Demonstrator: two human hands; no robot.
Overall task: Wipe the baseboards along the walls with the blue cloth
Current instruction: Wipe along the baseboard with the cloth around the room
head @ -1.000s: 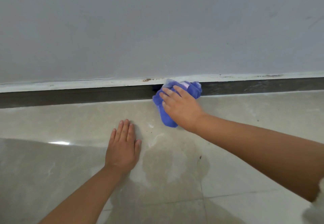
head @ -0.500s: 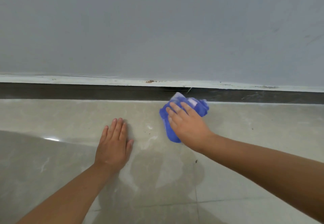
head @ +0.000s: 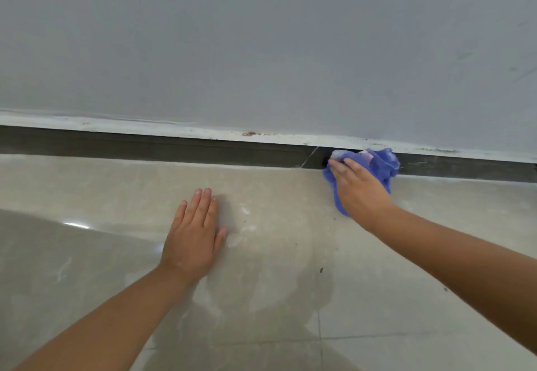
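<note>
A blue cloth [head: 377,164], bunched into a loose wad, is pressed against the dark baseboard [head: 174,148] at the foot of a pale grey wall [head: 261,45], right of centre in the view. The right hand [head: 357,187] lies on top of it, palm down, its fingers [head: 338,166] fairly straight and spread over the folds, pushing the fabric into the board rather than clenching it; whether the thumb hooks under the cloth cannot be seen. Part of the cloth trails down onto the floor [head: 276,254] beneath the wrist.

The cloth looks soft, light and limp, likely a microfibre rag, so it should mould to the board's face and top lip under gentle pressure. It would probably be best held as a gathered pad under a flat palm, since a loose corner would drag or slip free.

The left hand [head: 193,237] rests flat on the floor, fingers together and extended, holding nothing, apparently propping the body. A white, grimy strip [head: 116,123] runs along the top of the baseboard, with a small rust-coloured speck [head: 249,133] left of the cloth. The glossy beige tiles show dust smears and a few dark specks
</note>
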